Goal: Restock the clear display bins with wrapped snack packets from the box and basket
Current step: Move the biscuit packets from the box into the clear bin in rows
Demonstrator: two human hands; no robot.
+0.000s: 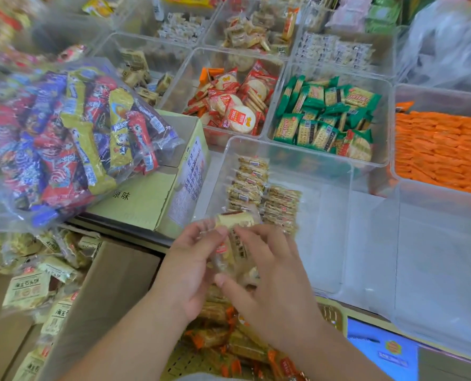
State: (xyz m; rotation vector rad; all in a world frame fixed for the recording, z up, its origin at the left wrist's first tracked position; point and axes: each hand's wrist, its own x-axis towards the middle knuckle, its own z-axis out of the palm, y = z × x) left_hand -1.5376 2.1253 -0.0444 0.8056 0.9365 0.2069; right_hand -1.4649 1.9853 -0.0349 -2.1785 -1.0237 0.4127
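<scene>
My left hand (190, 268) and my right hand (273, 287) together hold a small bunch of clear-wrapped pale snack packets (233, 243) at the near edge of a clear display bin (336, 215). Fingers and thumbs of both hands curl around the packets. Inside that bin stand two short rows of the same wrapped packets (264, 193) against its left side. Below my hands a yellow perforated basket (333, 314) holds orange-ended snack packets (229, 345). To the left, an open cardboard box (113, 276) has pale wrapped packets (33, 287) beside it.
A big clear bag of mixed colourful snacks (64, 138) lies on a green carton (174, 174) at the left. Farther bins hold red round crackers (234, 105), green cracker packets (328, 116) and orange sticks (443, 149). The bin at the near right (443, 270) looks bare.
</scene>
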